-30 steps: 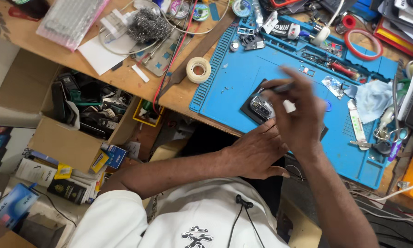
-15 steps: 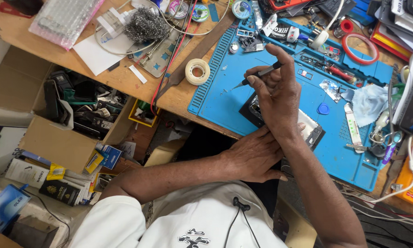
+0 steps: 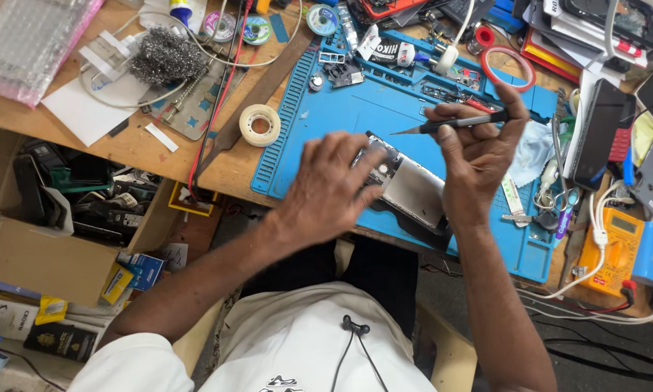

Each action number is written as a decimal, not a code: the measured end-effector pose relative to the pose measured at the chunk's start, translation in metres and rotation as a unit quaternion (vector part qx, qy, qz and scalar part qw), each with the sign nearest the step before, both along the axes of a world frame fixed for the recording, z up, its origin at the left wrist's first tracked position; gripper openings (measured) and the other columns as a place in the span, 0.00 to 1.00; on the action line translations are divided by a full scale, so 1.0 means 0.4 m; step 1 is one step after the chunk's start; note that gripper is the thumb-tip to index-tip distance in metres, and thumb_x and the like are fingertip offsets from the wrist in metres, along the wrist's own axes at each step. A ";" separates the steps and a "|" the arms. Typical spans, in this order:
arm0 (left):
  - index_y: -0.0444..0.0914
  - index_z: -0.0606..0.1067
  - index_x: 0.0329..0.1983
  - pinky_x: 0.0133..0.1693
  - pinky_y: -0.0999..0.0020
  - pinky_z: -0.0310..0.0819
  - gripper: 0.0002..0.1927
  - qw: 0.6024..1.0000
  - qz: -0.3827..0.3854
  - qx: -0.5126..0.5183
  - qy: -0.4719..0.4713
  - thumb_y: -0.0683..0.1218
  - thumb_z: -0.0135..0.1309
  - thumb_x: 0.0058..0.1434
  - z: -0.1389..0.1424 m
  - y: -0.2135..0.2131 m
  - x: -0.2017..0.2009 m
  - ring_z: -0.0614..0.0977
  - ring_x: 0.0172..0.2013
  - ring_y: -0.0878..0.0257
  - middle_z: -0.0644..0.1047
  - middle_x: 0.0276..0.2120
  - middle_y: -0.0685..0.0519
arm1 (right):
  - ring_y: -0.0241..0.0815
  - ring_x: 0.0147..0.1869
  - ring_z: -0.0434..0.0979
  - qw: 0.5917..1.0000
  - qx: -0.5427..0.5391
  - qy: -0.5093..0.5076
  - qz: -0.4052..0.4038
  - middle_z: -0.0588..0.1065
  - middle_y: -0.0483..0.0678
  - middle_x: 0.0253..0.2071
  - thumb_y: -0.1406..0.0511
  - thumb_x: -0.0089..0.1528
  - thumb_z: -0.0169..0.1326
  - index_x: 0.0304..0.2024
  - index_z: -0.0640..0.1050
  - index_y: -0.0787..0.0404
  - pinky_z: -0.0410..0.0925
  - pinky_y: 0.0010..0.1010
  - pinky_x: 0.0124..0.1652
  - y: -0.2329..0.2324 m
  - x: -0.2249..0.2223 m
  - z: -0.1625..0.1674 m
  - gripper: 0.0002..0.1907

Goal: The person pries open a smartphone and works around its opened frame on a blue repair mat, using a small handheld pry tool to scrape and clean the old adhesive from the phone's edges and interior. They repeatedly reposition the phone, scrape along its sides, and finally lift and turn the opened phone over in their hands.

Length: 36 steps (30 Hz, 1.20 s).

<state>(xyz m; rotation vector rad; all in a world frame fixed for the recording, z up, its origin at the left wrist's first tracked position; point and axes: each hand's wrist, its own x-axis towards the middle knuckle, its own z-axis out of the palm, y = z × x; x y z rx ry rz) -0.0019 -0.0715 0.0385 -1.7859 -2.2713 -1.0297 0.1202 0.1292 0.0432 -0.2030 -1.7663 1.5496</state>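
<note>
An opened phone (image 3: pixel 410 187) with a bare metal inside lies on the blue work mat (image 3: pixel 341 109). My left hand (image 3: pixel 326 190) rests flat over the phone's left end, fingers spread. My right hand (image 3: pixel 479 149) is raised above the phone's right end and grips a thin black pointed tool (image 3: pixel 450 125), its tip aimed left. Part of the phone is hidden under my left hand.
A roll of tape (image 3: pixel 259 124) sits at the mat's left edge, and steel wool (image 3: pixel 166 64) lies further left. Small parts and a red tape ring (image 3: pixel 508 65) crowd the mat's far side. A yellow meter (image 3: pixel 617 243) and cables lie right. A cardboard box (image 3: pixel 58 218) stands below the desk.
My left hand has come up from the desk edge onto the phone. My right hand has lifted off the phone and moved right with the tool.
</note>
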 end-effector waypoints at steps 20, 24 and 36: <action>0.37 0.75 0.61 0.53 0.53 0.60 0.27 1.000 0.020 -0.011 0.010 0.59 0.58 0.66 -0.015 0.009 -0.049 0.68 0.56 0.53 0.69 0.55 0.49 | 0.51 0.66 0.79 0.999 -0.026 -0.027 0.033 0.76 0.60 0.58 0.81 0.75 0.51 0.70 0.53 0.57 0.75 0.42 0.67 -0.011 -0.015 -0.034 0.30; 0.37 0.74 0.62 0.53 0.53 0.60 0.29 0.999 0.024 -0.016 0.020 0.59 0.58 0.66 -0.017 0.012 -0.051 0.68 0.56 0.53 0.69 0.55 0.48 | 0.51 0.66 0.79 0.999 0.001 -0.032 0.032 0.75 0.60 0.58 0.82 0.75 0.51 0.70 0.52 0.57 0.74 0.42 0.68 -0.007 -0.010 -0.040 0.30; 0.38 0.74 0.63 0.50 0.52 0.59 0.31 0.997 0.017 -0.068 0.038 0.62 0.56 0.65 -0.009 0.019 -0.049 0.67 0.54 0.53 0.69 0.51 0.48 | 0.46 0.61 0.82 0.962 0.246 -0.122 0.005 0.77 0.56 0.55 0.80 0.72 0.53 0.70 0.58 0.58 0.78 0.34 0.59 -0.055 -0.028 0.036 0.29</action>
